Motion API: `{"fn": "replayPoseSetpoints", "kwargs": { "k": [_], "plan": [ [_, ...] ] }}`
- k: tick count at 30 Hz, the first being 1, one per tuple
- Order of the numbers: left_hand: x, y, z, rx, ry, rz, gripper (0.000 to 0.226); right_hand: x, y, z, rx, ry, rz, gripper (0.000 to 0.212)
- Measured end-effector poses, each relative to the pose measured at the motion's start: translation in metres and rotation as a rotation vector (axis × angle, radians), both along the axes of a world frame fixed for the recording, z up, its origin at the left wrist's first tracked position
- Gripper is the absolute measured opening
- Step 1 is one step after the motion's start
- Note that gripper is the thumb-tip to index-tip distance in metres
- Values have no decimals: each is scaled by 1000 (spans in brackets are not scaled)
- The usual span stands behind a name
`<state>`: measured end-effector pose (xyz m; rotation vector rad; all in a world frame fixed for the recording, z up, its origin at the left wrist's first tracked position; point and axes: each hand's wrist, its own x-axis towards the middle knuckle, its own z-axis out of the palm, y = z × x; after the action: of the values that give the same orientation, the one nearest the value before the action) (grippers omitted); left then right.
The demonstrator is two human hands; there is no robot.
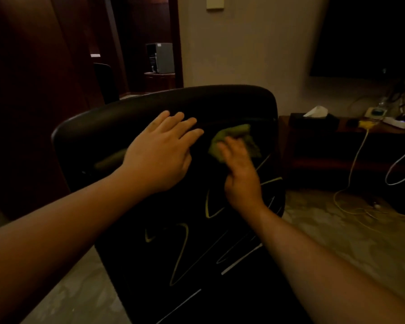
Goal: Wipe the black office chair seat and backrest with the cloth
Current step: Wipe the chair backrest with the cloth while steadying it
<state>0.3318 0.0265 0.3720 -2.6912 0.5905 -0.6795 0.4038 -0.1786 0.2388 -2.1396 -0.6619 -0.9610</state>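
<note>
The black chair backrest (117,127) is seen in dim light, filling the middle of the view. The left hand (159,150) is laid flat against its upper part, fingers straight and slightly spread. Just beside it, a green cloth (232,136) is pressed to the backrest by the right hand (240,169), its fingers bent over the cloth.

Both bare forearms extended forward, left hand (160,152) flat with fingers straight, right hand (240,171) apparently curled, blurred
</note>
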Motion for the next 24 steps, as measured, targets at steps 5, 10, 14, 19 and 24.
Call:
{"fn": "replayPoseSetpoints", "kwargs": {
  "k": [5, 10, 14, 19, 24],
  "plan": [
    [3, -4, -13, 118, -106, 9, 64, 41, -46, 22, 487, 249, -363, 65],
    [5, -5, -18, 118, -116, 43, 64, 4, -3, -18, 339, 163, -213, 74],
    [4, -5, -18, 100, -89, 57, 66, -68, 59, -87, -72, -93, 179, 51],
    [0, -4, -15, 86, -29, 50, 69, -41, 25, -89, -190, -134, 214, 52],
    [-4, 5, -5, 30, 68, -47, 64, 0, -45, -55, 190, 173, -180, 81]
  ]
}}
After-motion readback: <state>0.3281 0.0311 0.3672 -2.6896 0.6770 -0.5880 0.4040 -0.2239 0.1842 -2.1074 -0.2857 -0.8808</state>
